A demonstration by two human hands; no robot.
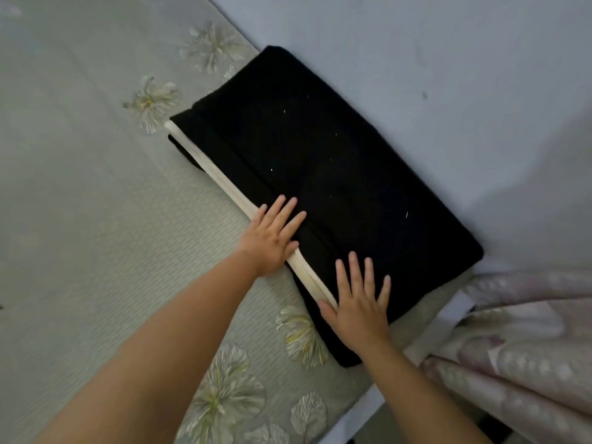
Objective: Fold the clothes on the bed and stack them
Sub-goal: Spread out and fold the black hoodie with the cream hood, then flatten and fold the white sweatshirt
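A folded black garment (320, 161) lies on top of a stack at the bed's far edge, against the wall. A cream-coloured folded piece (217, 181) shows as a thin strip along the stack's near side, with more black cloth beneath it. My left hand (272, 235) rests flat on the near edge of the black garment, fingers spread, palm partly over the cream strip. My right hand (358, 302) lies flat on the garment's near right corner, fingers apart. Neither hand grips anything.
The bed (96, 219) is covered with a pale green sheet printed with flowers. A grey-blue wall (448, 75) runs behind the stack. A pinkish patterned curtain or quilt (519, 347) hangs at the lower right, beside the bed's white edge.
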